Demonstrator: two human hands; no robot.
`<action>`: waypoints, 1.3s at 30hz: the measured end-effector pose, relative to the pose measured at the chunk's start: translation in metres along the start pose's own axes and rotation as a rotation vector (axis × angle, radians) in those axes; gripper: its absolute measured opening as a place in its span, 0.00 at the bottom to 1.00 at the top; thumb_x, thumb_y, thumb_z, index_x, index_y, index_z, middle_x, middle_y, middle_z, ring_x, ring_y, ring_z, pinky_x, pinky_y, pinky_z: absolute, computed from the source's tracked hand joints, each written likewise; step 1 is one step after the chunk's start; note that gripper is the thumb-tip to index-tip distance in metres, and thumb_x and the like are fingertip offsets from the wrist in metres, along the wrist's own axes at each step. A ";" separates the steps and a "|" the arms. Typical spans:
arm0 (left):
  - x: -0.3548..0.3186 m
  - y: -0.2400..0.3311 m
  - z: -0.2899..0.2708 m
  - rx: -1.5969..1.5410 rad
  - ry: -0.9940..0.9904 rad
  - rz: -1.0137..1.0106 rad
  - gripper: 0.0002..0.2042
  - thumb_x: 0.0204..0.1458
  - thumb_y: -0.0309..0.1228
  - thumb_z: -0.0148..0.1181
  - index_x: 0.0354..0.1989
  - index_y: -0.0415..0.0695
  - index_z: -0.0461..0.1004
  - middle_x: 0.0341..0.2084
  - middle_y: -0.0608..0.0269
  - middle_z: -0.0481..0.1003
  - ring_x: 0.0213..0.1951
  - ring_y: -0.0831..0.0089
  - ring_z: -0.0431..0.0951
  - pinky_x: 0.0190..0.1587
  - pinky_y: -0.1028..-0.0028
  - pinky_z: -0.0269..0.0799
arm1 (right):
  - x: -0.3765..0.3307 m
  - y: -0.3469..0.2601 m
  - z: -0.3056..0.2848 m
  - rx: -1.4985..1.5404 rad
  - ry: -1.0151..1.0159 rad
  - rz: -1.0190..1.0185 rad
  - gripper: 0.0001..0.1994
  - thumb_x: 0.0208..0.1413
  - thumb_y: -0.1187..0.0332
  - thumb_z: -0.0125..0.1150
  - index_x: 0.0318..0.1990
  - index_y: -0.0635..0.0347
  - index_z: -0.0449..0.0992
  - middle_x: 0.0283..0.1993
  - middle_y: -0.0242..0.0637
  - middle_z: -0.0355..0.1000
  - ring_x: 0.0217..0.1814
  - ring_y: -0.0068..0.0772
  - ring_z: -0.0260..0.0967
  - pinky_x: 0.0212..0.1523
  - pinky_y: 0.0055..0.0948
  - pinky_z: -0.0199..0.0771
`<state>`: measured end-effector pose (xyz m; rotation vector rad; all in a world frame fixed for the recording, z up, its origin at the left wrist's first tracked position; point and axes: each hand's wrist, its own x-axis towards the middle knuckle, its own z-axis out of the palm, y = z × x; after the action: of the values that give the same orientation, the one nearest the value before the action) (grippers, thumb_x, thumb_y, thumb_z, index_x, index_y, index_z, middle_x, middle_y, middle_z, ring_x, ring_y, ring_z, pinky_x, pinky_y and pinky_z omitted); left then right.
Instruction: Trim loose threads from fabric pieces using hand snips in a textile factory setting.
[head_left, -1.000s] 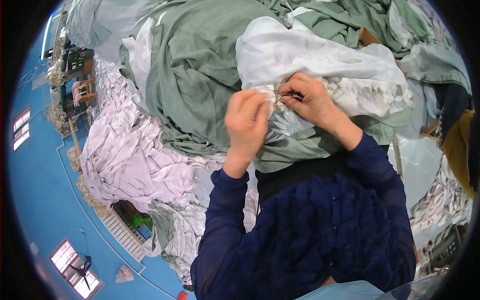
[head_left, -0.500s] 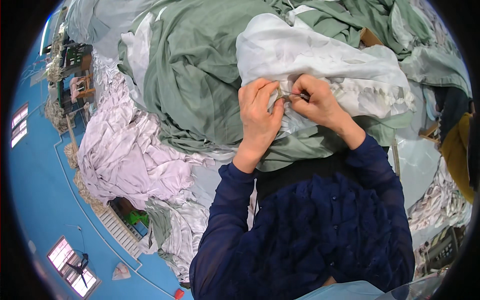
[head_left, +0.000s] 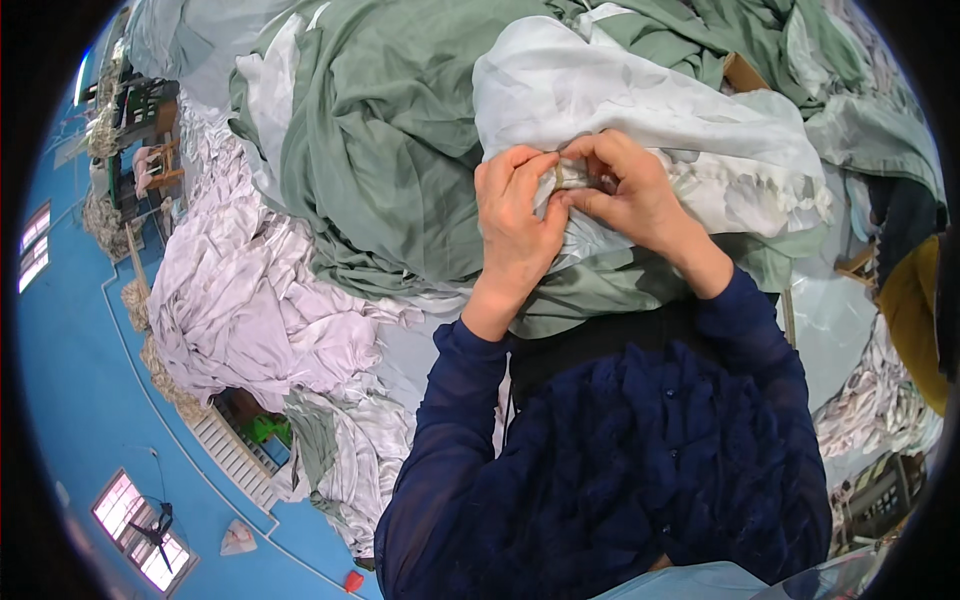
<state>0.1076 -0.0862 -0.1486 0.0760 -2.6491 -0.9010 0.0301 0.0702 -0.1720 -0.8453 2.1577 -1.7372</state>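
My left hand (head_left: 518, 222) pinches the gathered edge of a white patterned fabric (head_left: 640, 105), its thumb and fingertips closed on the cloth. My right hand (head_left: 640, 195) curls close beside it, with thumb and forefinger around the same bunched edge. The fingertips of both hands almost meet there. A small dark bit shows in the shadow under my right fingers, too hidden to name. The white fabric lies over green cloth (head_left: 390, 150), and its ruffled strip (head_left: 750, 190) runs off to the right of my hands.
A pale pinkish heap of fabric (head_left: 250, 310) lies to the left, with white and green cloth (head_left: 365, 460) below it. More green cloth (head_left: 690, 45) is piled at the back, beside a brown cardboard piece (head_left: 742, 73). Mustard-coloured cloth (head_left: 912, 320) shows at the far right.
My right thumb and forefinger have spread and come up to the left fingertips. The slim dark tool earlier seen in my right hand no longer shows clearly. My left hand stays on the fabric.
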 end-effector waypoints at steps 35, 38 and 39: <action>0.000 -0.004 -0.002 -0.041 -0.009 -0.014 0.23 0.35 0.18 0.65 0.45 0.41 0.76 0.44 0.57 0.72 0.47 0.56 0.69 0.50 0.63 0.67 | 0.001 0.010 0.005 -0.062 0.037 -0.051 0.07 0.47 0.76 0.65 0.30 0.62 0.70 0.25 0.39 0.65 0.25 0.33 0.63 0.26 0.31 0.64; 0.000 -0.004 -0.003 -0.039 -0.004 -0.023 0.23 0.35 0.19 0.66 0.45 0.42 0.76 0.44 0.57 0.72 0.47 0.56 0.69 0.50 0.63 0.66 | -0.006 0.008 0.000 -0.015 0.070 0.021 0.07 0.49 0.77 0.64 0.30 0.62 0.70 0.22 0.33 0.64 0.23 0.24 0.59 0.25 0.25 0.60; 0.000 -0.005 -0.003 -0.038 -0.004 -0.025 0.23 0.35 0.19 0.66 0.45 0.42 0.76 0.44 0.57 0.72 0.47 0.56 0.69 0.50 0.63 0.66 | -0.009 0.010 -0.002 -0.014 0.068 0.022 0.07 0.49 0.77 0.64 0.30 0.62 0.70 0.22 0.33 0.64 0.23 0.24 0.59 0.25 0.25 0.60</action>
<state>0.1087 -0.0920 -0.1496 0.0984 -2.6389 -0.9599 0.0334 0.0781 -0.1827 -0.7741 2.2158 -1.7665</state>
